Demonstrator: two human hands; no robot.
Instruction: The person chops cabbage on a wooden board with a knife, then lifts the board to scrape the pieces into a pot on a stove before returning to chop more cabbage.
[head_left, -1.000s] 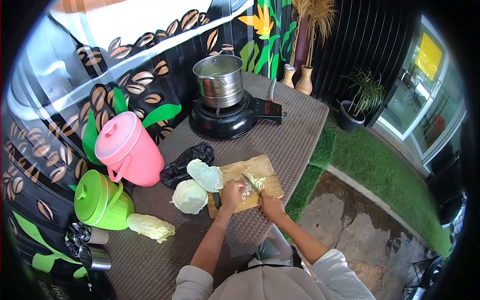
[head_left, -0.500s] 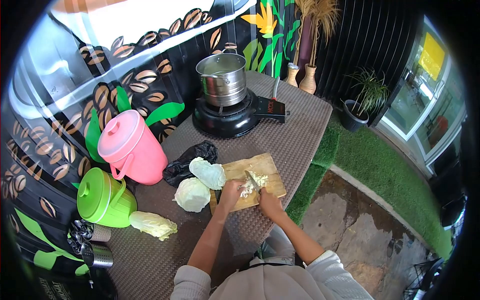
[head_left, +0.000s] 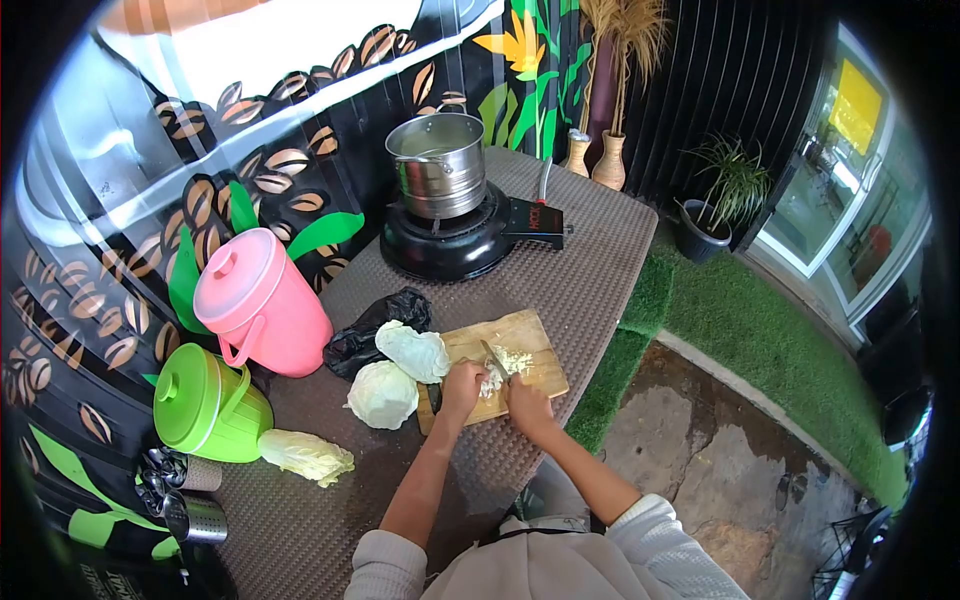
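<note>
My right hand [head_left: 529, 407] is closed round the handle of a knife [head_left: 495, 360], whose blade points away from me across a wooden cutting board [head_left: 530, 330]. Small pale chopped pieces [head_left: 516, 359] are scattered on the board beside the blade. On the blade's left, my left hand [head_left: 463, 387] has its fingers curled together at some whitish bits; what they pinch is too small to name. A cabbage head [head_left: 383, 396] sits just left of the board. Behind it, a loose cabbage leaf [head_left: 414, 351] overlaps the board's left edge.
A steel pot [head_left: 437, 170] stands on a black gas stove [head_left: 440, 245] at the back. Leftward are a black plastic bag [head_left: 365, 330], a pink jug [head_left: 270, 305], a green jug [head_left: 210, 405], a napa cabbage [head_left: 305, 456] and a metal utensil holder [head_left: 203, 518] on the woven-pattern table [head_left: 600, 250].
My right hand and the knife have shifted slightly left, closer to my left hand. My left hand stays at about the same spot on the board. The whole view has moved a little.
</note>
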